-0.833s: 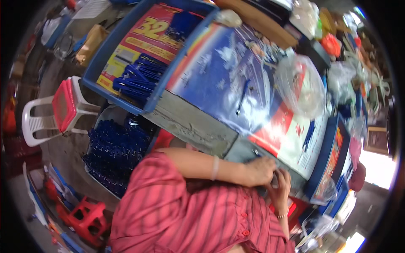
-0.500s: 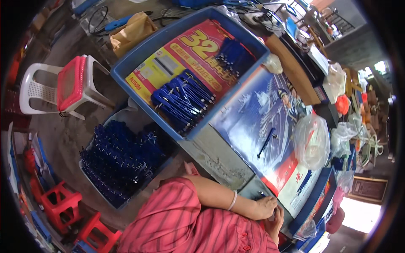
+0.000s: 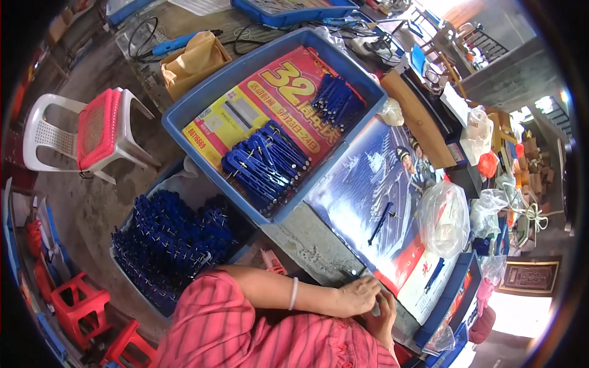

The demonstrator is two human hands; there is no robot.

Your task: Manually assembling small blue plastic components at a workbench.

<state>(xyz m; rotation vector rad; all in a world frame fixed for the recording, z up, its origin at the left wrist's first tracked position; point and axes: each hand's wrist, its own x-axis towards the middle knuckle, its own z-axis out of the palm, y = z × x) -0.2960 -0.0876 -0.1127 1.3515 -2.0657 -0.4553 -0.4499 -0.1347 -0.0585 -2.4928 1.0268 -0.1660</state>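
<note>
**Both hands closed together at the worktop's near edge**

My left hand and right hand meet at the near edge of the worktop, fingers curled inward around something small; it is too hidden to say what, or whether they truly pinch it. A pale smooth bangle rings my left wrist, above a striped pink sleeve. Just beyond my fingers lies a glossy poster with one slim blue plastic piece on it, beside a crinkled clear bag. Further left, a blue plastic tray holds bundled blue pieces. Below it a bin is heaped with more, metal pins showing.
</note>
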